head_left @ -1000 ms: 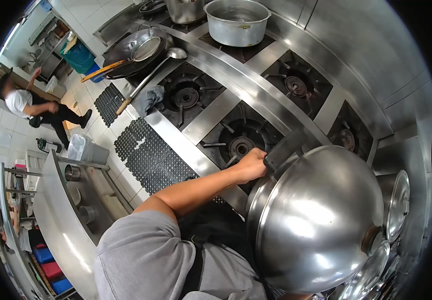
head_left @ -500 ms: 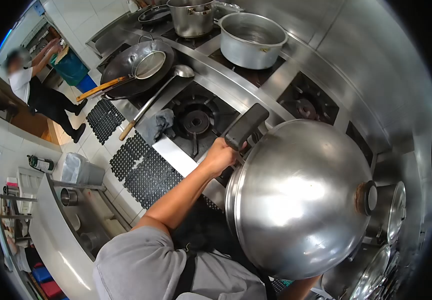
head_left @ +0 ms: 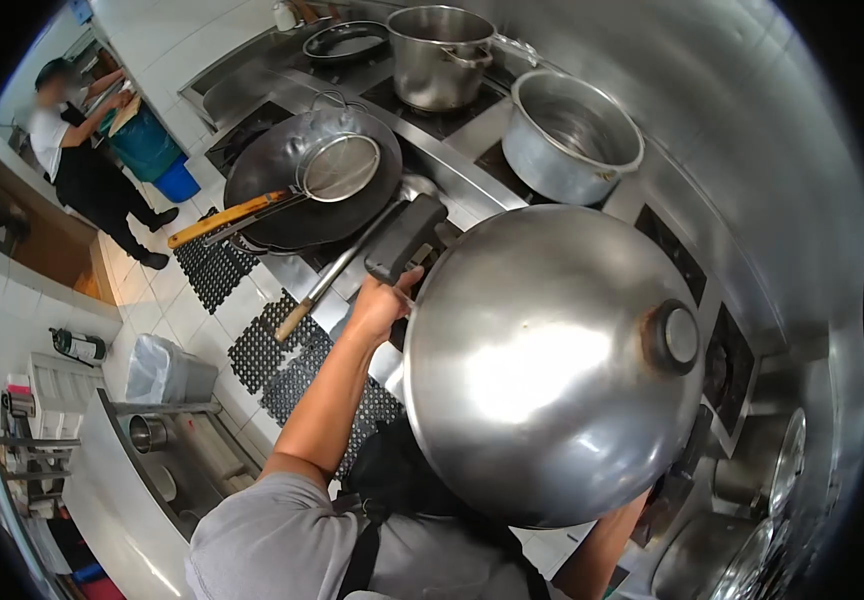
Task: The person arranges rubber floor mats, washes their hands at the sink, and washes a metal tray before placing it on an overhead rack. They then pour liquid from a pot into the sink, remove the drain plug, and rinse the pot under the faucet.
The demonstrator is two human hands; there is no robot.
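A big steel wok (head_left: 552, 365) hangs upside down in the air over the stove (head_left: 452, 165), its rounded bottom turned up to the camera and a small flat disc at its crown. Its dark flat handle (head_left: 407, 238) sticks out from the rim toward the upper left. The left hand (head_left: 380, 305) has its fingers (head_left: 402, 283) wrapped shut around the base of that handle, just where it meets the rim, so the bowl lies to the right of the fingers and below them. The right hand is hidden under the wok; only the forearm shows at the lower edge, and whether its fingers hold anything cannot be told.

Just beyond the handle, a black wok (head_left: 312, 190) sits on a burner with a wire strainer (head_left: 337, 168) resting in it, its wooden grip pointing left. A ladle (head_left: 327, 285) lies beside it. Farther back stand a wide pot (head_left: 570, 135) and a taller pot (head_left: 440, 42). Another person (head_left: 77, 150) stands well apart on the floor at upper left.
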